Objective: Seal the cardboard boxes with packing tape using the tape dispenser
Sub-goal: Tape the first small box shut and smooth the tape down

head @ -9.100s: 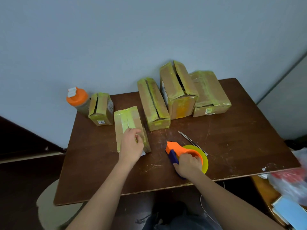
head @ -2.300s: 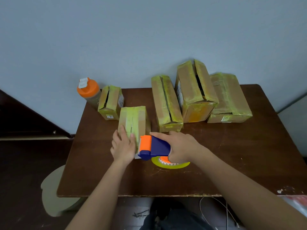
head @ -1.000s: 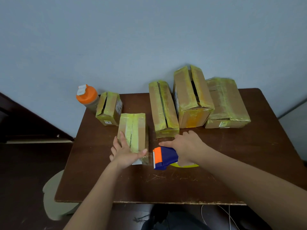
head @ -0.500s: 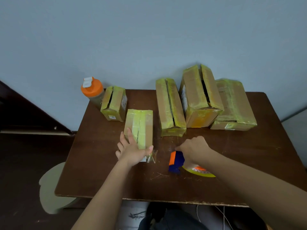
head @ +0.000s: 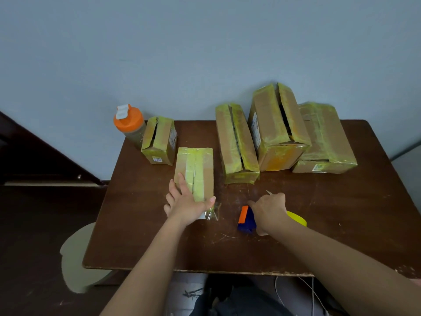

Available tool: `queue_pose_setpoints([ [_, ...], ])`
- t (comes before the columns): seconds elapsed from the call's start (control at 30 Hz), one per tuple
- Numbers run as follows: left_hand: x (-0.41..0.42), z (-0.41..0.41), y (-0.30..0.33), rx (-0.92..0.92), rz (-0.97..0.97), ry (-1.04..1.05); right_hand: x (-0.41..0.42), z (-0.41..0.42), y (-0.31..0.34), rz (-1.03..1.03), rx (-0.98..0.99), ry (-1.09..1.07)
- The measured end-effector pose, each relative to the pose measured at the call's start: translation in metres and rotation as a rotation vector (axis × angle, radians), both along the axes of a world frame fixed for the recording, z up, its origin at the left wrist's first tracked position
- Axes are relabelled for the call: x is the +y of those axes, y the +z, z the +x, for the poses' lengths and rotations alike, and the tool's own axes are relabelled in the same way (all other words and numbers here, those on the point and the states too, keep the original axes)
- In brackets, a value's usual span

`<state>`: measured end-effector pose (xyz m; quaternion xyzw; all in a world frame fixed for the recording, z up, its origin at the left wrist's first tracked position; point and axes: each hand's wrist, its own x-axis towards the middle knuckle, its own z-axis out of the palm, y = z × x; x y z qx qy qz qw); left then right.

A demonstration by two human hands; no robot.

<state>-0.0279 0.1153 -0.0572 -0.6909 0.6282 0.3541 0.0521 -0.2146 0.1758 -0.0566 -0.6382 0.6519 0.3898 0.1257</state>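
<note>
A small cardboard box (head: 205, 165) with yellow-green tape along its top seam lies mid-table. My left hand (head: 186, 204) presses on its near end, fingers straight on the top and thumb spread along the near edge. A crumpled clear tape end (head: 213, 214) sticks out by the thumb. To the right, my right hand (head: 268, 210) curls over the blue-and-orange tape dispenser (head: 245, 218), which sits low on the table with its yellow tape roll (head: 297, 219) showing behind the wrist.
Further taped boxes stand at the back: a small one (head: 159, 142), a long one (head: 234, 142), a tall one (head: 278, 126) and a wide one (head: 323, 137). An orange-lidded bottle (head: 128, 122) stands at the table's (head: 341, 213) back left corner. A metal tip (head: 268, 192) pokes out beyond my right knuckles. A stool (head: 77, 254) is below left.
My right hand pulled the dispenser off the box's near end and brought it down to the table on the right. My left hand has stayed on the box.
</note>
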Motion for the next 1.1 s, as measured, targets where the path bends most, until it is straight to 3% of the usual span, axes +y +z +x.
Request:
queue_pose_setpoints([
  [0.13,-0.002,0.0,0.006,0.027,0.031,0.024,0.006,0.001,-0.006,-0.023,0.006,-0.027],
  [0.23,-0.008,0.011,0.011,0.175,0.094,0.08,0.013,0.002,-0.011,-0.05,-0.037,-0.013],
  [0.33,-0.01,0.026,0.015,0.425,0.116,0.161,0.02,0.006,-0.008,-0.208,-0.194,-0.031],
  [0.4,-0.006,0.033,0.016,0.539,0.067,0.21,0.02,0.015,-0.007,-0.404,-0.434,-0.093],
  [0.47,-0.002,0.04,0.014,0.607,-0.006,0.264,0.017,0.027,-0.008,-0.549,-0.794,-0.336],
  [0.53,0.004,0.045,0.01,0.659,-0.059,0.312,0.012,0.038,-0.013,-0.557,-1.067,-0.654],
  [0.7,0.016,0.047,0.004,0.707,-0.149,0.349,0.006,0.057,-0.031,-0.495,-1.423,-1.329],
  [0.93,0.025,0.046,-0.006,0.761,-0.194,0.328,0.003,0.064,-0.045,-0.594,-1.475,-1.445],
  [1.1,0.025,0.05,-0.014,0.701,-0.317,0.3,-0.001,0.06,-0.042,-0.76,-1.275,-1.194],
])
